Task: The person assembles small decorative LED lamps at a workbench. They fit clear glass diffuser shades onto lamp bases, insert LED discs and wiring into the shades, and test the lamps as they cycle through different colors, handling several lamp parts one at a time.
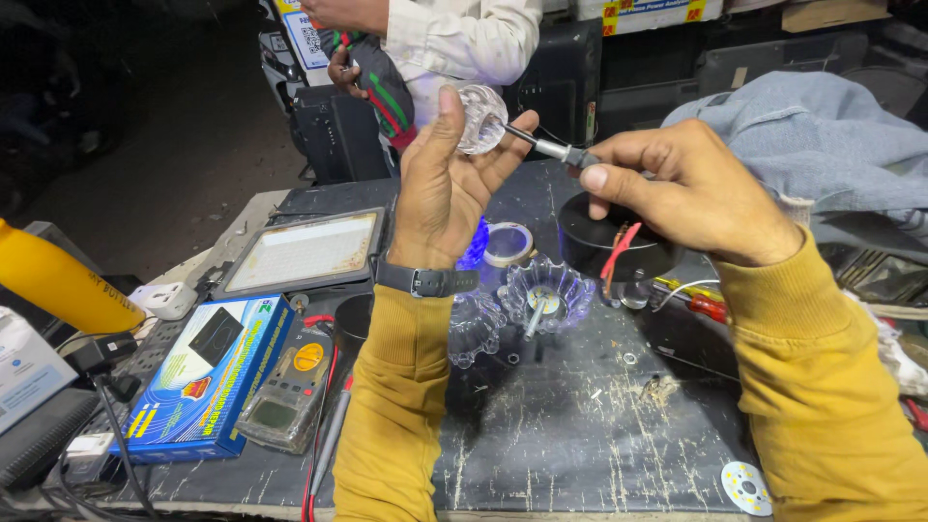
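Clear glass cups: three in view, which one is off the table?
The clear fluted cup pinched in the left hand, raised, with the right hand putting a screwdriver to it. The other two cups rest on the black table.

On our dark, scratched bench we see a blue box at the left, with a multimeter with a yellow dial just beside it. Behind them lies a flat panel light. Near the middle stand two clear fluted glass cups, a roll of tape and a black round housing. A red-handled tool lies to the right, and a small white round board near the front edge. A grey cloth is heaped at the far right. Another person in a pale shirt stands behind.
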